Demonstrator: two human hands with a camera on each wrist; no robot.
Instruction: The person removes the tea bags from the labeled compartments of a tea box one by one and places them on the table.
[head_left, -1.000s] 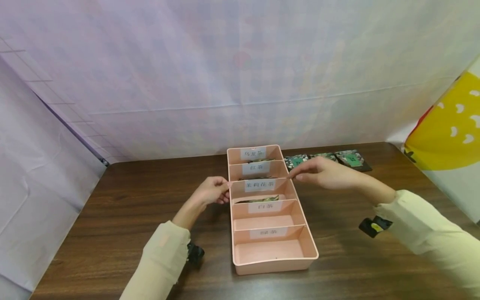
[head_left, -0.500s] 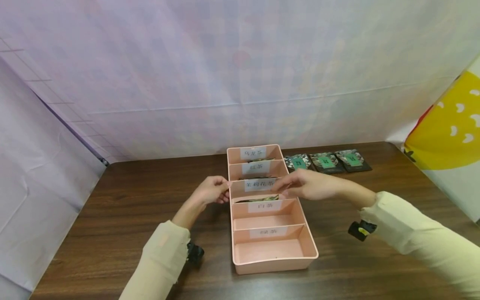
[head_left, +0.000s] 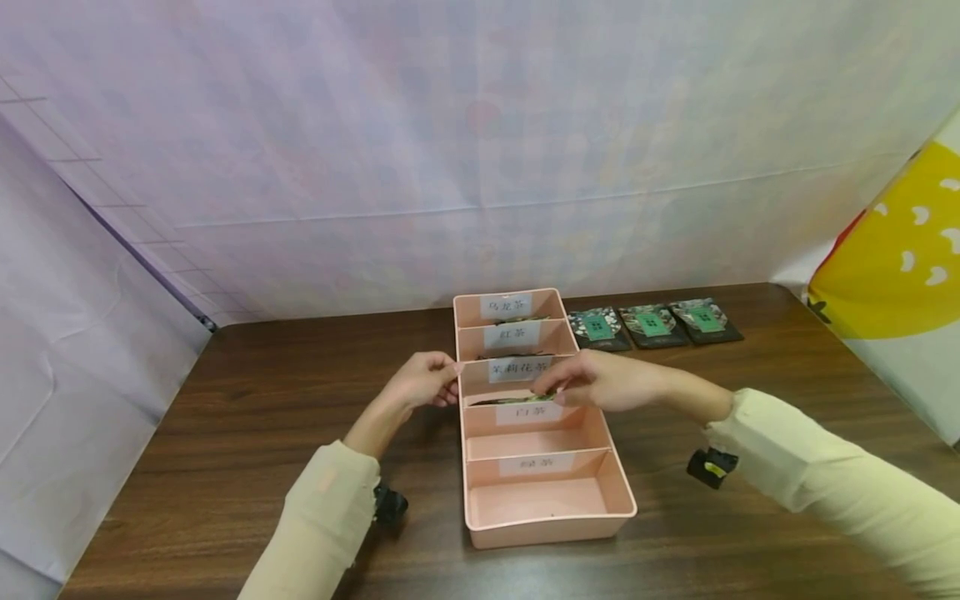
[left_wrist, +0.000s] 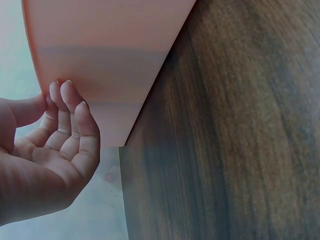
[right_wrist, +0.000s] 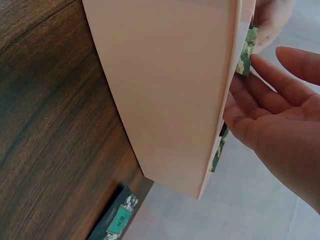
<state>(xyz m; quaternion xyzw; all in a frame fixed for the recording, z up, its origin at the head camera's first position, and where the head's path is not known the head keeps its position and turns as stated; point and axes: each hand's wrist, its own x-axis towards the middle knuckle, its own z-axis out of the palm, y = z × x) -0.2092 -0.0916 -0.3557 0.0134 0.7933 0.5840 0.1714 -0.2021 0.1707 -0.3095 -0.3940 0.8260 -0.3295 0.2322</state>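
A long pink divided box (head_left: 551,523) with a paper label in each compartment stands on the table. My left hand (head_left: 422,382) pinches its left rim between thumb and index finger beside the third compartment from the back. My right hand (head_left: 611,380) reaches over the right rim into that same compartment. A flat green-patterned tea sachet (head_left: 517,400) stands there against the front divider. In the right wrist view my index fingertip appears to touch the sachet (right_wrist: 246,52), and the thumb stands apart from the fingers. Other sachets show only their top edges in the two rear compartments.
Three dark tea sachets with green labels, among them the middle one (head_left: 652,325), lie in a row right of the box's far end. A patterned cloth (head_left: 480,167) hangs behind the wooden table (head_left: 300,433). Both wrists carry black cameras.
My right hand has moved left and toward me, from the right rim into the third compartment at its sachet. The left hand and the box have stayed put.
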